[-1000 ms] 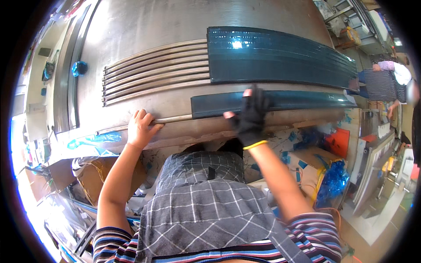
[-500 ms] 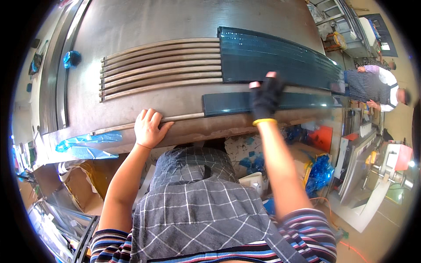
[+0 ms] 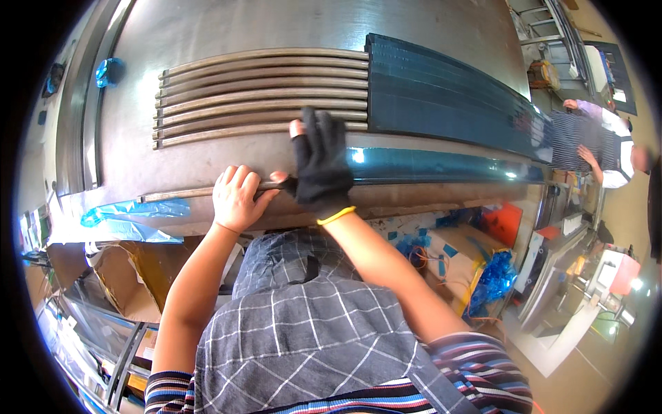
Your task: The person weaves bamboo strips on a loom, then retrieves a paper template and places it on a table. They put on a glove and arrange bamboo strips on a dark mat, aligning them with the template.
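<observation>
My bare left hand (image 3: 236, 198) grips a thin metal rod (image 3: 176, 194) at the table's near edge, fingers over the top and thumb alongside. Close to its right is my right hand (image 3: 321, 164), in a black glove with bare fingertips. Its fingers are stretched out over the table and its thumb lies at the rod. The right hand covers the left end of a long, narrow strip with blue film (image 3: 441, 165), so where rod and strip meet is hidden. Farther back, several similar rods (image 3: 238, 106) lie side by side, their right ends at a row of dark blue film-covered strips (image 3: 441, 90).
Everything lies on a metal tabletop (image 3: 296, 24). Crumpled blue film (image 3: 138, 212) hangs at the near left edge, above a cardboard box (image 3: 134, 286). Blue film scraps (image 3: 493, 279) sit below right. A person in a striped apron (image 3: 586, 141) stands at the far right.
My right hand has swept left from above the blue strips to beside my left hand. My left hand keeps its grip on the rod. The view has shifted slightly.
</observation>
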`<state>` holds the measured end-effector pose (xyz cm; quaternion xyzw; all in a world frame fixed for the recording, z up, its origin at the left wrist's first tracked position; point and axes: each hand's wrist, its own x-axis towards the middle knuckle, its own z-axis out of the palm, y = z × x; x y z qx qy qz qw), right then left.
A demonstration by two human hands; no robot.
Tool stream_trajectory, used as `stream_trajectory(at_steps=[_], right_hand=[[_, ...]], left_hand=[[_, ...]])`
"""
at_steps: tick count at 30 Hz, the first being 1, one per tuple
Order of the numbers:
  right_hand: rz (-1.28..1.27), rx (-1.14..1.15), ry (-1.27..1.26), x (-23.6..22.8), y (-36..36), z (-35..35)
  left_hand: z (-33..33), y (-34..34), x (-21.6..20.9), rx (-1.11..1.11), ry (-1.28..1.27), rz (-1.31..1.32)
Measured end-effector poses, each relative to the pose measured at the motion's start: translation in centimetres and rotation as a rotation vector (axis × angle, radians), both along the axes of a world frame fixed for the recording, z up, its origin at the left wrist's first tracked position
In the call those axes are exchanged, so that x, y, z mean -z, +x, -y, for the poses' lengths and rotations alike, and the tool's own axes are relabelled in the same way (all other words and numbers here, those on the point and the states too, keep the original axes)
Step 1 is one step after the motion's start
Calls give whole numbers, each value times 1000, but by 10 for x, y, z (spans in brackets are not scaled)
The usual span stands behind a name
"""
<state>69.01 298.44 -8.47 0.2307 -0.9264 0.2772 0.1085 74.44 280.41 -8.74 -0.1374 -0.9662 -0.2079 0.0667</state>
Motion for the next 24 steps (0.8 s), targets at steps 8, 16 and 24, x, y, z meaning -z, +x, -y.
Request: stream_trajectory(at_steps=[8,16,24], right_hand=[[69,-15,-417,-10,25,-4],[391,120,168,-28,13,-67],[457,84,196,-19,-5,-72]], left_hand=[[13,-1,8,-23,7,-54],[12,-1,18,-28,56,-89],[15,-1,20,-39,58,-85]])
